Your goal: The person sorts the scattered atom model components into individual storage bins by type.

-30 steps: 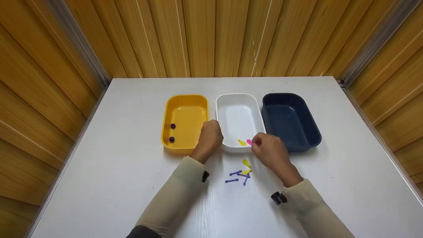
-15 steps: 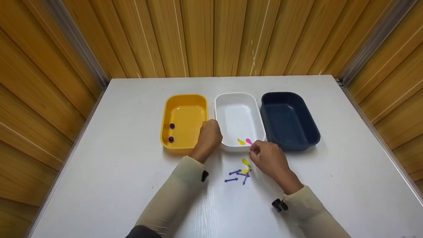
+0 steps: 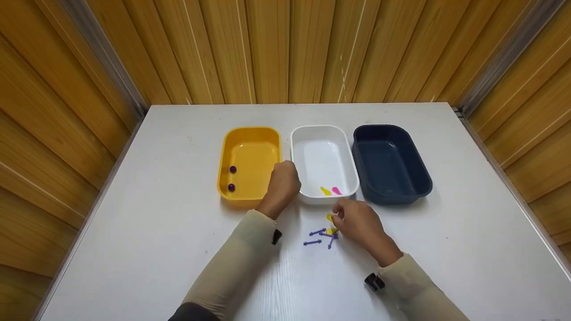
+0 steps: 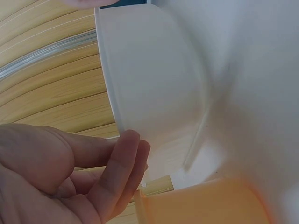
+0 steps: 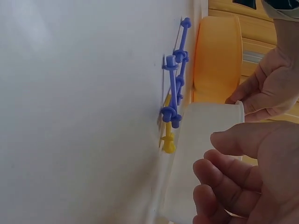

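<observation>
My left hand [image 3: 284,182] holds the rim of the white bin [image 4: 154,70] at its near left side, fingers curled at the edge. The right hand [image 3: 360,223] hovers just in front of that bin, over a small yellow teardrop-shaped piece [image 3: 329,217] that its fingers partly cover. In the right wrist view its thumb [image 5: 238,139] and fingers stand apart with nothing between them. A second yellow piece [image 3: 330,231] lies among several purple rods [image 3: 312,242] with knobbed ends. Inside the white bin lie one yellow piece [image 3: 325,191] and one pink piece [image 3: 336,191].
On the left a yellow bin [image 3: 252,165] holds two dark purple balls [image 3: 231,187]. A dark blue bin [image 3: 392,165] stands right beside the white one. All three rest on a white table [image 3: 178,249] with wood-patterned panels [image 3: 267,49] behind.
The right hand has drawn back from the white bin's near edge to the yellow piece on the table. The pink piece now lies uncovered in the bin. My left hand stays put.
</observation>
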`<state>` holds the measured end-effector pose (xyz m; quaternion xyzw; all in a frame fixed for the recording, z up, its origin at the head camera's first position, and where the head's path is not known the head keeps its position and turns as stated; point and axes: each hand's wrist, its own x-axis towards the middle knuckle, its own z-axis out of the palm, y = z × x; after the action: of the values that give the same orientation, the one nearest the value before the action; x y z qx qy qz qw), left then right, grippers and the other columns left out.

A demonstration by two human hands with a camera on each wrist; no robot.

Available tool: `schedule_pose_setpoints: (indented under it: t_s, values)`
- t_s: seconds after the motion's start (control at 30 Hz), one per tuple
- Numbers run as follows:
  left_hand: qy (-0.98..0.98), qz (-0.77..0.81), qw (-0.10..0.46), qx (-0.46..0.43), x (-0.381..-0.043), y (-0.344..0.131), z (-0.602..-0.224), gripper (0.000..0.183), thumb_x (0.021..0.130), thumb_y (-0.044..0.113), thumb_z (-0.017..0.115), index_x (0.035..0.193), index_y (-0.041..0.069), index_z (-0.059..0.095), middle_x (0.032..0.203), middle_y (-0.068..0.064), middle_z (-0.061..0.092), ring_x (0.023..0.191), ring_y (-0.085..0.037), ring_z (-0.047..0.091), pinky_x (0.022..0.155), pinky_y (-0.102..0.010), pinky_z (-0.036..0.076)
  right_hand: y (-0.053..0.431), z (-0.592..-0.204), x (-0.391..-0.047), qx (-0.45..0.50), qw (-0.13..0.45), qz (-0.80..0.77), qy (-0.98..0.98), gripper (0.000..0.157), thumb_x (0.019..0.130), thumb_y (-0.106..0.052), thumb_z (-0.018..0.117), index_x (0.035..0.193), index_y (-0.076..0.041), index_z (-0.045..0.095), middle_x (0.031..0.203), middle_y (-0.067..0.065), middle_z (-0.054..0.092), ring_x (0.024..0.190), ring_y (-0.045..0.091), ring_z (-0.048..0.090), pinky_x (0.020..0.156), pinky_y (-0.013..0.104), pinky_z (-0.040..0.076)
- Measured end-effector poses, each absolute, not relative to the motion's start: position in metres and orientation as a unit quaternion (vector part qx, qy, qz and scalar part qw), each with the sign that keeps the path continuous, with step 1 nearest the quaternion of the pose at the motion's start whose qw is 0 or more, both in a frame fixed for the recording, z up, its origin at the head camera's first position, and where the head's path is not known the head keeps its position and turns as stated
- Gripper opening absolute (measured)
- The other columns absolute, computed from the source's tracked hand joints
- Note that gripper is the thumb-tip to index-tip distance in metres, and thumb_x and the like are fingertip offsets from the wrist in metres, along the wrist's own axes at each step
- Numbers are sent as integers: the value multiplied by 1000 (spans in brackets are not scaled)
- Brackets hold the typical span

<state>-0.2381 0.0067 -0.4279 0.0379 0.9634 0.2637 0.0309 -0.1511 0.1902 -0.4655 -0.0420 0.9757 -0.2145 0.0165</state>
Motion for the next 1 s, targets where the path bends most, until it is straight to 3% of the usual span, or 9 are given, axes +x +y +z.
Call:
schedule_pose_setpoints:
  t_s: [0.2, 0.5, 1.0]
  values:
    - [961, 272, 35, 37, -239, 6, -428, 18, 94, -2, 56, 102, -6, 71, 82, -13, 69, 66, -20, 55, 56, -27, 45, 190, -469, -153, -36, 41, -208, 977, 10, 86, -18, 75, 92, -10, 73, 78, 1, 69, 71, 17, 60, 65, 36, 50]
    - [964, 262, 38, 35, -240, 7, -428, 17, 94, -1, 58, 103, -6, 72, 84, -13, 70, 67, -20, 56, 56, -27, 46, 190, -473, -157, -36, 57, -201, 977, 17, 82, -21, 81, 88, -10, 71, 71, -2, 59, 70, 18, 55, 61, 33, 42]
    - [962, 269, 51, 19, -240, 8, -426, 17, 94, -1, 58, 104, -6, 71, 84, -14, 71, 65, -20, 58, 54, -25, 46, 187, -476, -161, -22, 100, -193, 976, 16, 84, -16, 78, 98, -9, 74, 76, -1, 63, 74, 19, 57, 70, 38, 48]
